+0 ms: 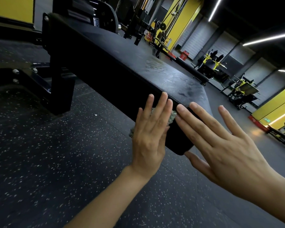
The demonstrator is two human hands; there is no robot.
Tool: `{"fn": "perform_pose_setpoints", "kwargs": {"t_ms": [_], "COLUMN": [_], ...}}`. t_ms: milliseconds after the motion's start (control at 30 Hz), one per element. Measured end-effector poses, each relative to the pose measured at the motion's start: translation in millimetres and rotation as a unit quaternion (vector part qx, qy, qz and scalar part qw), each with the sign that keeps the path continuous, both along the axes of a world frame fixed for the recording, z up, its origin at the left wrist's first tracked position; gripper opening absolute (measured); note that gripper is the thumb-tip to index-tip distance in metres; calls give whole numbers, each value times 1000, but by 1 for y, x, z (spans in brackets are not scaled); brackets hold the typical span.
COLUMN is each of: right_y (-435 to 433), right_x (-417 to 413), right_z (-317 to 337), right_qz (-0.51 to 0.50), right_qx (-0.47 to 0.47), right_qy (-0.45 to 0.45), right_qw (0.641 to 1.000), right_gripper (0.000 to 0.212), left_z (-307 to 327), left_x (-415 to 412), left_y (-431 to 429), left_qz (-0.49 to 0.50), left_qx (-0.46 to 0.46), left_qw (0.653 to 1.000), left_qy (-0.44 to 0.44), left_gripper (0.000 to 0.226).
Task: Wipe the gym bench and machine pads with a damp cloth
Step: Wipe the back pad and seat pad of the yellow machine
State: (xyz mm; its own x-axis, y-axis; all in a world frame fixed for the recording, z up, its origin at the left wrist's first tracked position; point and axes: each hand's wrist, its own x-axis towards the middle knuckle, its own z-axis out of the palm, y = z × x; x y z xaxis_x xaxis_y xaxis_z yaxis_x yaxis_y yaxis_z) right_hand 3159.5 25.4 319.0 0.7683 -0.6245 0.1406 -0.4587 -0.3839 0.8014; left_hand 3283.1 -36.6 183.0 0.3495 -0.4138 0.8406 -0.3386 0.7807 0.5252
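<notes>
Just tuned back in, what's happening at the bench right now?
A person is wiping the black bench pad. The left hand presses a grey cloth with straight fingers against the pad's side face near its end. The right hand is open, fingers spread over the end corner, thumb below it. The top shows damp streaks, so it looks already wiped.

1. The bench (122, 46) is standing on the floor (56, 162).
2. The left hand (150, 134) is pressing the cloth (172, 118) flat against the bench's side, at its near end.
3. The right hand (220, 145) is lying just right, over the end corner.
4. Machines (243, 90) are standing behind, well apart.
</notes>
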Motion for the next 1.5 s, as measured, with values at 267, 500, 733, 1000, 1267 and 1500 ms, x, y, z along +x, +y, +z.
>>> {"fn": "perform_pose_setpoints", "kwargs": {"t_ms": [267,500,733,1000,1267,1500], "right_y": [9,14,13,16,17,18], "right_x": [-13,-22,-28,-32,-35,-39], "right_z": [4,0,-2,0,3,1], "right_qz": [-20,-18,-4,-5,-1,0], "right_qx": [10,6,6,12,14,14], "right_qy": [2,-7,-11,-23,-26,-31], "right_qw": [1000,1000,1000,1000,1000,999], "right_gripper": [72,71,70,69,67,67], "left_z": [13,20,8,10,27,7], "left_x": [26,12,-23,-7,3,-34], "left_y": [-20,-10,17,4,-1,28], "left_qz": [23,-10,-26,25,-2,-19], "left_qx": [-2,-10,-39,-42,-10,-24], "left_qw": [1000,999,999,998,999,999], "left_qy": [-1,45,4,-35,45,-13], "left_gripper": [46,43,41,43,42,42]}}
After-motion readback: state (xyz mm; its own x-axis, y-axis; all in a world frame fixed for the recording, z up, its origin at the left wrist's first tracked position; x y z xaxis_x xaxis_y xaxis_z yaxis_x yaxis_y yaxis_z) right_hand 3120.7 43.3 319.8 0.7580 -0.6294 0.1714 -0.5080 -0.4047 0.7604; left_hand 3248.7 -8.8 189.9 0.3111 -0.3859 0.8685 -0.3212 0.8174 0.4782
